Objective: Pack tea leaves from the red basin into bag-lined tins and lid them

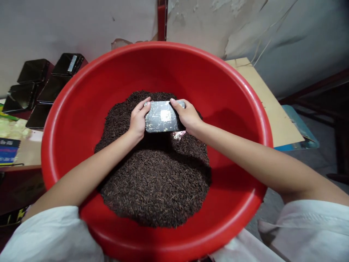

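Both hands grip a flat-faced dark rectangular tin with rounded corners, a scratched surface and a pale square mark. My left hand closes on its left end, thumb at the upper edge. At the opposite end, my right hand is closed, its thumb lying on top. The underside of the tin and most fingertips are hidden. Beneath it spreads a heap of dark, loose dried leaves that look like tea, with a shadow across it. A large round red plastic basin holds the heap.
Several glossy dark boxes are stacked left of the basin. A blue printed packet lies below them. To the right is a tan board over a blue surface. A peeling wall rises behind.
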`<state>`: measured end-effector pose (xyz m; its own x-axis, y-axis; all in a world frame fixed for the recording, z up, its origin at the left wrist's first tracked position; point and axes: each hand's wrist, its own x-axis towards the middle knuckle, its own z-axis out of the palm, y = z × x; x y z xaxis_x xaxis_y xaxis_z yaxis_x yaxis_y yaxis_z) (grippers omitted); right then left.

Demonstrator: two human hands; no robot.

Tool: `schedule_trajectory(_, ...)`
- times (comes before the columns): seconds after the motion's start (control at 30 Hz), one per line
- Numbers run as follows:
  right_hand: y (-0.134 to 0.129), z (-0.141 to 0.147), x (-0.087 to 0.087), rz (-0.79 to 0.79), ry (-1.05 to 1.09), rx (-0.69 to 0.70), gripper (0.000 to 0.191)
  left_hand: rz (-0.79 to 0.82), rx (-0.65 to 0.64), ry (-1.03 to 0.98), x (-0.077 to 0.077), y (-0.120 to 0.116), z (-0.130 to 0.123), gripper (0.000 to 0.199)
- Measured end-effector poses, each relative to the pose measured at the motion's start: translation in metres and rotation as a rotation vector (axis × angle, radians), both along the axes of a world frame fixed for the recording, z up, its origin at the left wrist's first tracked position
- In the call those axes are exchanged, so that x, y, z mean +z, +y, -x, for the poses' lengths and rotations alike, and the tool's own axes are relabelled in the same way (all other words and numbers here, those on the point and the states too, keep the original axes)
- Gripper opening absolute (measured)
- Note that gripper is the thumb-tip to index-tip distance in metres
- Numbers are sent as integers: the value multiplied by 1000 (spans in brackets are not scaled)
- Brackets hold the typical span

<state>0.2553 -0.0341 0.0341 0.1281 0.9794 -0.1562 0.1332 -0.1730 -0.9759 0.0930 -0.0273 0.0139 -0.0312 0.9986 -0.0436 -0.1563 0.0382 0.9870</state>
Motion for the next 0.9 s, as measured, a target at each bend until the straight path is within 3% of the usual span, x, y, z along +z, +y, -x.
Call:
schedule_trajectory(0.13,12,-1,-7,-103,-261,-41,34,-181,-32,199,-3,18,6,39)
schedule_trajectory(0.23,12,0,-7,-300,-501,-14,38,-224,-90,289,-5,27,8,41)
schedule_trajectory(0.3,7,1,-4,-521,-674,151,50,-141,-170,212,-9,26,6,48)
schedule_trajectory(0.4,2,3,1,-742,-922,560,78,-4,-237,-22,-24,17,1,60)
schedule_trajectory(0.47,2,4,2,-756,-1040,726,95,-4,-195,-62,-37,10,-2,56)
schedule_trajectory(0.57,3,9,4,-696,-1158,747,106,-83,-85,17,-54,5,-3,49)
schedule_trajectory(0.7,-3,19,8,-630,-1244,702,103,-134,-11,122,-66,5,0,45)
schedule_trajectory(0.9,-13,26,15,-590,-1341,727,93,-188,45,316,-69,-2,2,51)
